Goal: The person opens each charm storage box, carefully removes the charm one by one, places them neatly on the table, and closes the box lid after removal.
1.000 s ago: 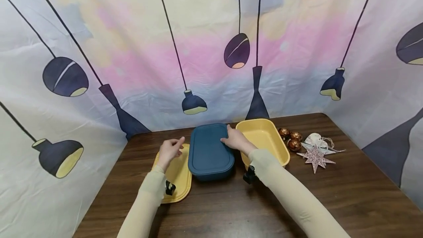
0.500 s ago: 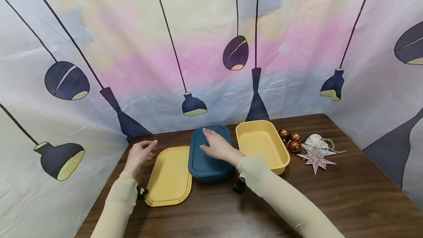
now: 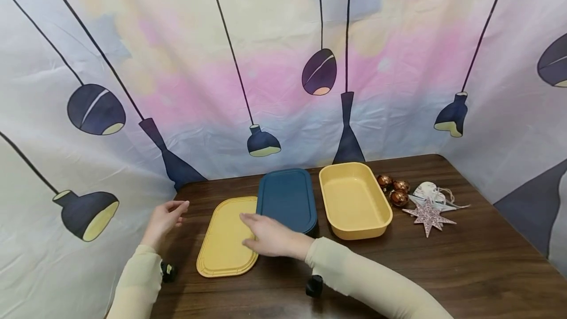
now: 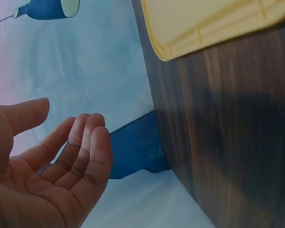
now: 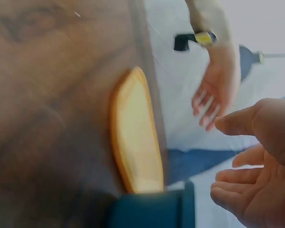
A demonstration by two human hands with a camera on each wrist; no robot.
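A yellow lid [image 3: 226, 245] lies flat on the table, left of a blue lidded box [image 3: 287, 196]. My right hand [image 3: 272, 235] hovers over the lid's right side and the box's front corner, fingers loosely extended and holding nothing. In the right wrist view the right hand [image 5: 256, 166] shows its thumb apart from the fingers. To the left of the lid, my left hand [image 3: 164, 220] is raised above the table's left edge. The left wrist view shows the left hand [image 4: 61, 166] with relaxed, slightly bent fingers and an empty palm.
An open yellow box [image 3: 354, 201] stands right of the blue one, with nothing in it. Shiny copper baubles [image 3: 399, 198], a pink glitter star [image 3: 428, 216] and a white ornament [image 3: 427, 190] lie farther right. A printed cloth [image 3: 283, 63] hangs behind the wooden table [image 3: 425, 270].
My right hand has moved left from the blue box's right edge, across it, towards the yellow lid. The left hand has drawn away leftward from above the lid. The boxes stay put.
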